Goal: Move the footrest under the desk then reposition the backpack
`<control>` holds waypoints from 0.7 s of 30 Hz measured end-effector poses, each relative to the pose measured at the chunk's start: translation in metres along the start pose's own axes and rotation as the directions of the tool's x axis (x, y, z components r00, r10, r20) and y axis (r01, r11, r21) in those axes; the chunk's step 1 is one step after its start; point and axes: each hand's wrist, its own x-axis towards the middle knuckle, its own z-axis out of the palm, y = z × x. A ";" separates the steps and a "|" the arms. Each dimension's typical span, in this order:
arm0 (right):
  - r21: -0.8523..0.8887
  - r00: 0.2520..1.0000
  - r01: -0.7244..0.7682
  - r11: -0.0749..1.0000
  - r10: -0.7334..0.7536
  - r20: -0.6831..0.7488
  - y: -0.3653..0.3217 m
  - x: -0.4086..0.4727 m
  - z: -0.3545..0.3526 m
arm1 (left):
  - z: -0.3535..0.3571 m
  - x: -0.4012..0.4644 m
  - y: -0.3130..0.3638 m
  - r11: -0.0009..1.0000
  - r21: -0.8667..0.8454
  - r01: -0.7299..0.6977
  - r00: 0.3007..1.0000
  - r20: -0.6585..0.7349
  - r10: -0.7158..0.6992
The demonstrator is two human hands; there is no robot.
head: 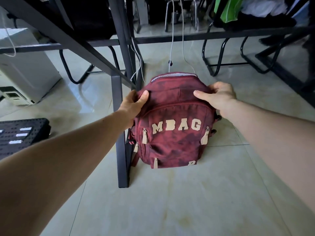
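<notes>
A dark red backpack [173, 143] with cream letters "MBAG" stands upright on the tiled floor, right beside a black desk leg [121, 150]. My left hand [134, 104] grips its upper left corner. My right hand [219, 97] grips its upper right corner, thumb across the front. The black footrest [20, 135], with a studded top and white marks, lies on the floor at the far left, partly cut off by the frame edge and my left forearm.
Black desk frame bars [68, 40] cross overhead and behind. White cables [172, 48] hang just behind the backpack. A white appliance [22, 74] stands at the left. Black chair bases [221, 65] sit at the back right. Open tiled floor lies in front.
</notes>
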 end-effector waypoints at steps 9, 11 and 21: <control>-0.034 0.999 -0.048 0.998 0.049 0.021 0.012 -0.013 -0.006 | 0.002 -0.026 -0.002 0.999 0.011 0.048 0.998 -0.028 -0.047; -0.044 0.997 -0.067 0.997 0.068 0.026 0.014 -0.017 -0.008 | 0.002 -0.032 0.000 0.999 -0.001 0.046 0.998 -0.035 -0.046; 0.064 0.991 -0.053 0.997 0.060 -0.121 0.012 -0.073 -0.026 | 0.001 -0.078 0.014 0.991 0.021 0.133 0.987 -0.097 -0.131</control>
